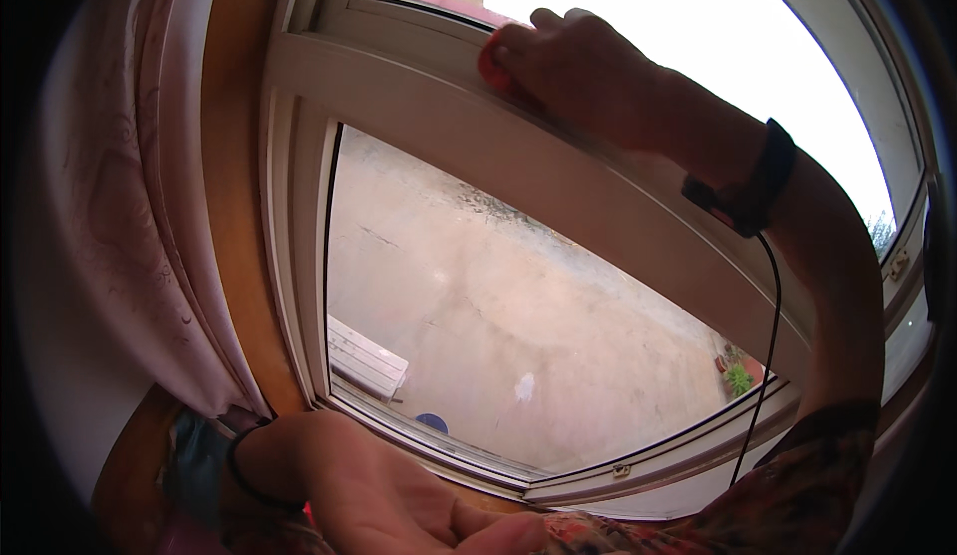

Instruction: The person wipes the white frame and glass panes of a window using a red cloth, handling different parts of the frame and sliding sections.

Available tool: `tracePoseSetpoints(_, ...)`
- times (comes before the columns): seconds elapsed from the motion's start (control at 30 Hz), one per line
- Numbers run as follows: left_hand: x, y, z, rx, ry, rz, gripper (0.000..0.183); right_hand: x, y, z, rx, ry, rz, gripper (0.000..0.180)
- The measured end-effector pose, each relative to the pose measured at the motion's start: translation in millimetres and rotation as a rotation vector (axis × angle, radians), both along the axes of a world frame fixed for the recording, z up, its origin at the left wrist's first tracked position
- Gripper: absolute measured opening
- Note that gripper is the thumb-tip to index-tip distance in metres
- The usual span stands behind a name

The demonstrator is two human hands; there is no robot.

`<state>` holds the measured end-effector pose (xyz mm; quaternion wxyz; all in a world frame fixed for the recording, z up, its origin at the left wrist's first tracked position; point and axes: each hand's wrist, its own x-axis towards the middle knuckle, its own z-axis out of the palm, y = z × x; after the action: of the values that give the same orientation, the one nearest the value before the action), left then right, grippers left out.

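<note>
My right hand [576, 69] is raised at the upper middle, its fingers closed on a red cloth or sponge [493, 62]. It presses this to the white window frame [448, 99], at the crossbar just under the upper pane. A dark band with a small device [762, 181] is round the right wrist, and a black cable hangs from it. Low in the picture is my left hand [389, 480], palm turned up, with a thin dark band at its wrist. Nothing shows in its palm; its fingertips are partly cut off by the lower edge.
A pink patterned curtain [119, 204] hangs at the left beside a brown wooden strip [239, 181]. Through the lower pane [486, 293] a paved yard shows, with a pale bench-like object [366, 357] and a green plant [738, 379]. Window latches [621, 470] sit on the frame.
</note>
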<state>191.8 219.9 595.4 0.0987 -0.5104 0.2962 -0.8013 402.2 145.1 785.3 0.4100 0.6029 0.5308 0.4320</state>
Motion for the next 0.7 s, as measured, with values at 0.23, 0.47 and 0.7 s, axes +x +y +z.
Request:
tracePoseSetpoints(0.23, -4.9, 10.5, -1.0, 0.030, 0.005, 0.051, 0.039, -3.3, 36.4, -0.6, -0.019, 0.079, -0.059, 0.020)
tracePoseSetpoints(0.47, 8.0, 19.4, 43.4, 0.373, 0.134, 0.400, 0.034, -20.4, -66.1, 3.4, 0.127, 0.137, -0.148, 0.021)
tracePoseSetpoints(0.7, 91.2, -14.4, 57.4, -0.024, 0.563, 0.094, 0.030, -48.3, -229.4, -7.2, 0.188, 0.041, -0.353, 0.025)
